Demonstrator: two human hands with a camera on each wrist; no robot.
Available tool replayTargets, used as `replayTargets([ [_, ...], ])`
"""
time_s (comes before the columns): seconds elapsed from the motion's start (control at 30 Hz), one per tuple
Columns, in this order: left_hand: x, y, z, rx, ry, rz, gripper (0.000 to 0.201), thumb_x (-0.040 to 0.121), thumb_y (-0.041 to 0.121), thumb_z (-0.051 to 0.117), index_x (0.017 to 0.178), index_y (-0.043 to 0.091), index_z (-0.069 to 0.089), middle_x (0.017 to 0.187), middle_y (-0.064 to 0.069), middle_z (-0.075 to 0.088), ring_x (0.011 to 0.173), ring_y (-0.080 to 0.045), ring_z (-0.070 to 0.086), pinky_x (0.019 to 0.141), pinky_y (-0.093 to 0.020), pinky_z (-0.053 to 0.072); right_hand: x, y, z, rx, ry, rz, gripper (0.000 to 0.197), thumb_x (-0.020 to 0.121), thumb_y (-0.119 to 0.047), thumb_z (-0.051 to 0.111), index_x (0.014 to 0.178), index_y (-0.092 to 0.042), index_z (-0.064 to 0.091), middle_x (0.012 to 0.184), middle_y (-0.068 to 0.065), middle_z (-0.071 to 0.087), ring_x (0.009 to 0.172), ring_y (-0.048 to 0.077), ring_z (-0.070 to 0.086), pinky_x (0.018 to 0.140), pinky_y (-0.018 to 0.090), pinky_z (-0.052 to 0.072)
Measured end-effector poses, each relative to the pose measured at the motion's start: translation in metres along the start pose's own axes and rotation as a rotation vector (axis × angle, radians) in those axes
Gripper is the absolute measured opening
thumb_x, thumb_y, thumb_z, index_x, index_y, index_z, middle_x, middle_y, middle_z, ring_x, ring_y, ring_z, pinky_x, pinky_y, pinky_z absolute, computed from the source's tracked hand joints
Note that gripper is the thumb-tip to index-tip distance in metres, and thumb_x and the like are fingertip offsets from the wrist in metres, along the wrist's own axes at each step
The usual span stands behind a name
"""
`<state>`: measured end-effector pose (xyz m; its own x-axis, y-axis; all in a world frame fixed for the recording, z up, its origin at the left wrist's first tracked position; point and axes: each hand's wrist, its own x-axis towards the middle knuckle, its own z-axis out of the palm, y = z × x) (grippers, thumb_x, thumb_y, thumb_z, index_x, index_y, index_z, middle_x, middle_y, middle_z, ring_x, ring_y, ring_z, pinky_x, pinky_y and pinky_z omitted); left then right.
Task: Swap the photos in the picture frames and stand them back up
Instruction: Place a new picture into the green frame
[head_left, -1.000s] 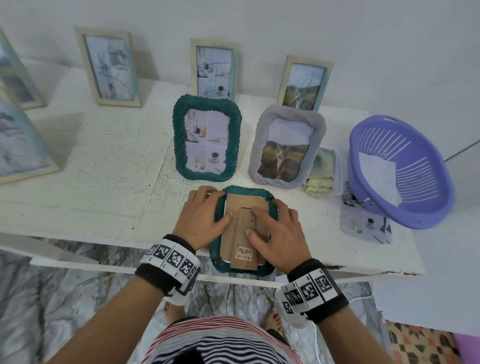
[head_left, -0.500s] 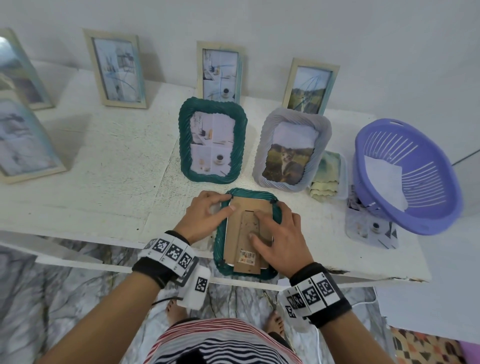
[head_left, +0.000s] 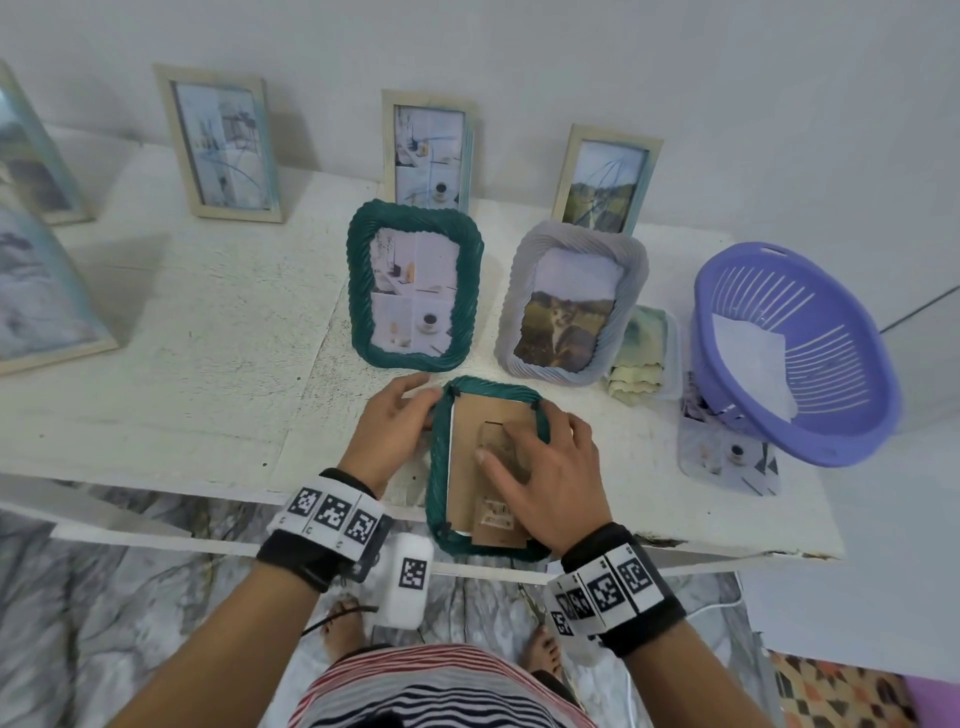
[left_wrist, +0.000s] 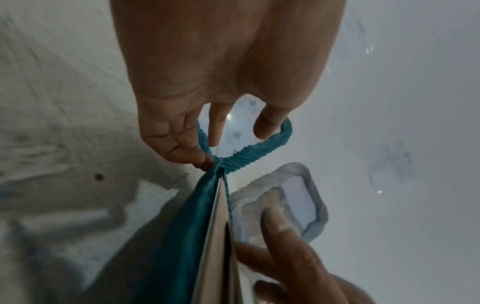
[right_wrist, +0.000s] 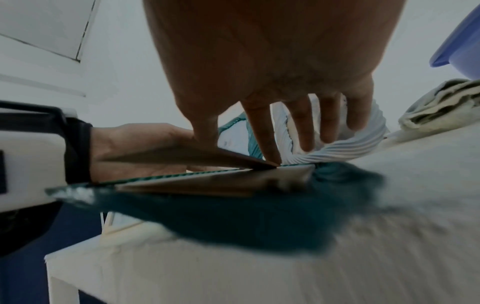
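A green rope-rim frame lies face down at the table's front edge, its brown cardboard back up. My left hand grips the frame's left rim near the far corner, fingers curled against it. My right hand lies on the back with straight spread fingers and its thumb on the cardboard stand. Behind stand a second green frame with a coffee photo and a grey frame with a cat photo. The photo inside the flat frame is hidden.
A purple basket with paper in it sits at the right, a loose photo under its edge. Folded cloths lie beside the grey frame. Wooden frames lean on the back wall, and more stand at the far left.
My left hand slid off the cardboard back to the frame's left rim. My right hand moved up the back toward the far right corner. The frame stayed flat.
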<state>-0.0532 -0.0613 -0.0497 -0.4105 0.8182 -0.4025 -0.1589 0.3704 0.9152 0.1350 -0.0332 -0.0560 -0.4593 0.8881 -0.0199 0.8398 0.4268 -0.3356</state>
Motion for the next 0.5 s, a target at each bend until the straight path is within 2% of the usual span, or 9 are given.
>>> replayTargets([
  [0.07, -0.007, 0.012, 0.003, -0.125, -0.003, -0.027, 0.026, 0.098, 0.036, 0.053, 0.115, 0.019, 0.063, 0.096, -0.005, 0.073, 0.079, -0.013, 0.067, 0.069, -0.026, 0.050, 0.001, -0.009, -0.010, 0.011, -0.002, 0.028, 0.075, 0.079, -0.081, 0.025, 0.107, -0.025, 0.066, 0.125, 0.005, 0.051, 0.111, 0.028, 0.042, 0.092, 0.043, 0.043],
  [0.13, -0.014, 0.023, 0.008, -0.159, -0.040, -0.003, 0.031, 0.099, 0.044, 0.046, 0.112, 0.023, 0.065, 0.094, -0.004, 0.073, 0.079, -0.013, 0.067, 0.070, -0.028, 0.050, 0.002, -0.017, -0.024, 0.062, -0.076, 0.078, 0.087, 0.073, -0.089, 0.018, 0.110, -0.025, 0.063, 0.115, 0.001, 0.054, 0.104, 0.022, 0.047, 0.087, 0.040, 0.044],
  [0.23, -0.023, 0.037, 0.017, -0.147, -0.089, 0.070, 0.037, 0.100, 0.050, 0.038, 0.116, 0.027, 0.064, 0.100, -0.002, 0.073, 0.084, -0.014, 0.068, 0.073, -0.031, 0.052, 0.001, -0.023, -0.047, 0.210, -0.130, 0.126, 0.082, 0.070, -0.091, 0.029, 0.121, -0.032, 0.054, 0.106, -0.006, 0.060, 0.097, 0.016, 0.056, 0.081, 0.035, 0.049],
  [0.27, -0.026, 0.039, 0.021, -0.131, -0.116, 0.113, 0.037, 0.101, 0.050, 0.037, 0.118, 0.029, 0.062, 0.104, -0.001, 0.073, 0.088, -0.015, 0.068, 0.075, -0.031, 0.053, 0.001, -0.023, -0.055, 0.274, -0.131, 0.132, 0.075, 0.072, -0.087, 0.038, 0.123, -0.033, 0.052, 0.105, -0.008, 0.062, 0.096, 0.014, 0.058, 0.082, 0.036, 0.051],
  [0.33, -0.031, 0.039, 0.026, -0.073, -0.202, 0.203, 0.037, 0.102, 0.048, 0.034, 0.124, 0.032, 0.058, 0.112, 0.003, 0.071, 0.098, -0.015, 0.068, 0.083, -0.031, 0.053, 0.003, -0.019, -0.067, 0.468, -0.153, 0.163, 0.053, 0.080, -0.067, 0.054, 0.121, -0.034, 0.054, 0.103, -0.012, 0.066, 0.095, 0.011, 0.062, 0.083, 0.038, 0.053],
  [0.4, -0.035, 0.035, 0.027, 0.015, -0.282, 0.281, 0.042, 0.099, 0.049, 0.033, 0.129, 0.031, 0.056, 0.118, 0.008, 0.069, 0.108, -0.009, 0.064, 0.092, -0.028, 0.050, 0.005, -0.012, -0.072, 0.691, -0.156, 0.197, 0.026, 0.089, -0.043, 0.056, 0.110, -0.029, 0.060, 0.094, -0.012, 0.068, 0.087, 0.011, 0.065, 0.079, 0.037, 0.055],
  [0.43, -0.036, 0.032, 0.026, 0.078, -0.300, 0.327, 0.044, 0.097, 0.049, 0.035, 0.130, 0.029, 0.057, 0.120, 0.011, 0.067, 0.111, -0.005, 0.061, 0.095, -0.026, 0.048, 0.005, -0.007, -0.071, 0.776, -0.128, 0.211, 0.018, 0.092, -0.033, 0.054, 0.103, -0.022, 0.063, 0.088, -0.008, 0.068, 0.082, 0.013, 0.063, 0.074, 0.035, 0.053],
  [0.5, -0.032, 0.022, 0.021, 0.241, -0.287, 0.401, 0.047, 0.093, 0.050, 0.040, 0.129, 0.026, 0.058, 0.125, 0.014, 0.062, 0.114, 0.004, 0.055, 0.099, -0.023, 0.043, 0.004, 0.002, -0.065, 0.928, -0.070, 0.250, 0.020, 0.093, -0.024, 0.051, 0.096, -0.008, 0.063, 0.084, 0.011, 0.065, 0.075, 0.025, 0.057, 0.069, 0.036, 0.044],
])
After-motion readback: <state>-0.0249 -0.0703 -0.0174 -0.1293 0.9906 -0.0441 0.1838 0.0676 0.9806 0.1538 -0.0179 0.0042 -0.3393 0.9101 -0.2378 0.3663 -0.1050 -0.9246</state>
